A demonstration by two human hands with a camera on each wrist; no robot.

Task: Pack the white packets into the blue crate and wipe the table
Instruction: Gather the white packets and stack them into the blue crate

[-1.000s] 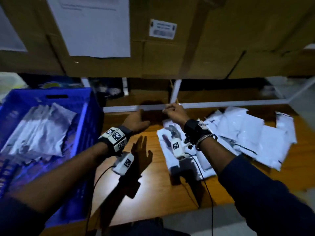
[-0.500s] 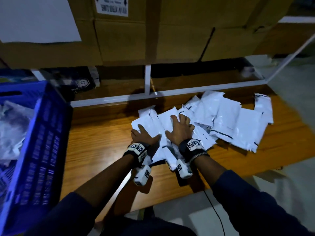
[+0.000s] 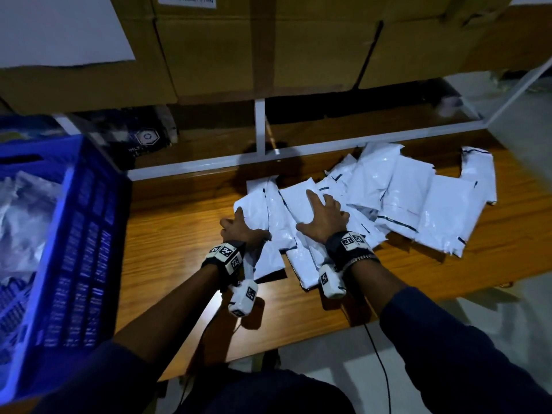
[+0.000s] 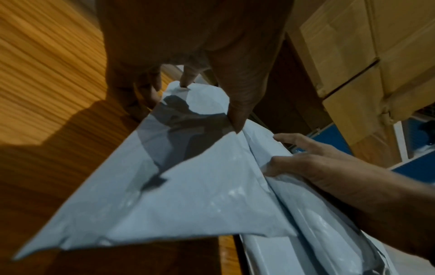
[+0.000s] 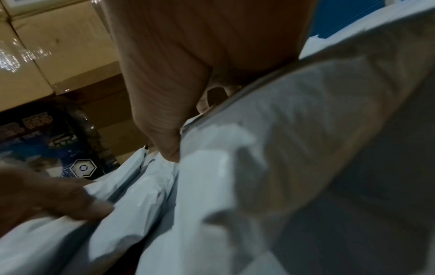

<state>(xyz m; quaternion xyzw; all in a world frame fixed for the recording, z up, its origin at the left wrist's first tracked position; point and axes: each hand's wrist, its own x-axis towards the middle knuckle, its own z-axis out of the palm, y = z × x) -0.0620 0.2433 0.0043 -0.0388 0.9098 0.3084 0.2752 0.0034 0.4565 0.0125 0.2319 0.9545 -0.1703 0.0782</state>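
A pile of white packets lies spread on the wooden table, right of centre. My left hand grips the leftmost packet at its left edge. In the left wrist view its fingers curl over the edge of that packet and the thumb lies on top. My right hand rests flat with spread fingers on the neighbouring packets; in the right wrist view its palm lies on a packet. The blue crate stands at the left with packets inside.
Big cardboard boxes fill the shelf above the table. A white metal rail runs along the table's back edge, with a dark printed box behind it. A black cable hangs off the table's front edge.
Both hands came back from the white rail onto the packets. Since half a second ago, the left hand has shifted to the left edge of the leftmost packet and curled round it.
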